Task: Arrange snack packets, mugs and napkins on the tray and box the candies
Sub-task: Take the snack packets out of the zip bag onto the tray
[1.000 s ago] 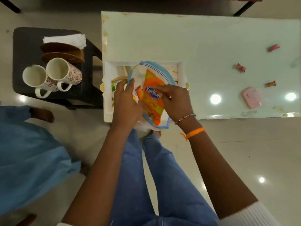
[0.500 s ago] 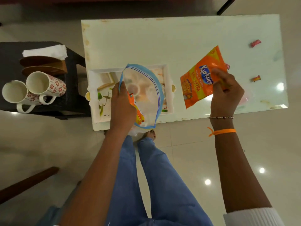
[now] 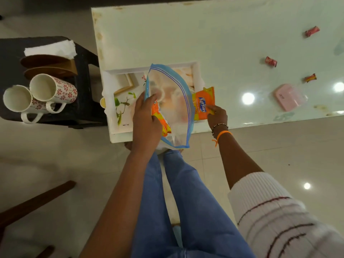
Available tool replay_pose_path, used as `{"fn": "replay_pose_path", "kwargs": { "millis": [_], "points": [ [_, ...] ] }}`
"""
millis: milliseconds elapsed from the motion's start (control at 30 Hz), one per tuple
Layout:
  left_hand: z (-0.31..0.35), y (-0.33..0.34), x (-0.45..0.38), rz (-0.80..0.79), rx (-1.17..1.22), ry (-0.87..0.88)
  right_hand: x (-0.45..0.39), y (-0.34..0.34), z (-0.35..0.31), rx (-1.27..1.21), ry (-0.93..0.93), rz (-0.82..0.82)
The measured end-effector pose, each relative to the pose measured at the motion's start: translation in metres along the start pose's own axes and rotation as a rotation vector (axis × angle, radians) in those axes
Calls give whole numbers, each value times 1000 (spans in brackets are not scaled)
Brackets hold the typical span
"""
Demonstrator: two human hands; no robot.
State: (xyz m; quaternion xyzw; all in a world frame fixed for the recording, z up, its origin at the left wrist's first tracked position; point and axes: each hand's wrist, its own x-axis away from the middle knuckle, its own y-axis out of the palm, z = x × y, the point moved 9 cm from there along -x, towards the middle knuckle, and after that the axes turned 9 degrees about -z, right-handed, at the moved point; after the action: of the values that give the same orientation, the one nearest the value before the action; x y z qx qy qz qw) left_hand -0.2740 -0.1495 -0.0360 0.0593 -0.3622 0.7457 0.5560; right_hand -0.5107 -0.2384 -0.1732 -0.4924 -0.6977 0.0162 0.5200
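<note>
You're bringing right hand (image 3: 216, 116) back from far right; fingers clamped on orange snack packet (image 3: 203, 103), now setting it at tray (image 3: 119, 134) right edge. First packet landing. Left hand (image 3: 147, 116) gripping zip bag (image 3: 171, 107) mouth, another packet inside. Label reading "Kurkure". Mugs (image 3: 42, 95) waiting left, candies (image 3: 270, 61) far right.

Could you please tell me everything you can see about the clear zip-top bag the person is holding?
The zip-top bag is clear, soft-looking plastic with a blue sealing strip round its mouth. It is open, the mouth gaping wide toward the camera, held above the white tray at the table's near edge. The left hand grips its left rim, pinching an orange snack packet against it. Nothing else shows inside.
</note>
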Motion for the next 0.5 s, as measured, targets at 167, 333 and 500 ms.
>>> {"fn": "replay_pose_path", "kwargs": {
  "millis": [167,333,500],
  "points": [
    [-3,-2,4,-69,94,6,17,-30,-15,48,-21,103],
    [-9,-6,14,-156,118,-4,85,-21,-108,-297,-364,-79],
    [-6,-11,29,-175,179,27,112,94,-153,260,-386,-567]
  ]
}}
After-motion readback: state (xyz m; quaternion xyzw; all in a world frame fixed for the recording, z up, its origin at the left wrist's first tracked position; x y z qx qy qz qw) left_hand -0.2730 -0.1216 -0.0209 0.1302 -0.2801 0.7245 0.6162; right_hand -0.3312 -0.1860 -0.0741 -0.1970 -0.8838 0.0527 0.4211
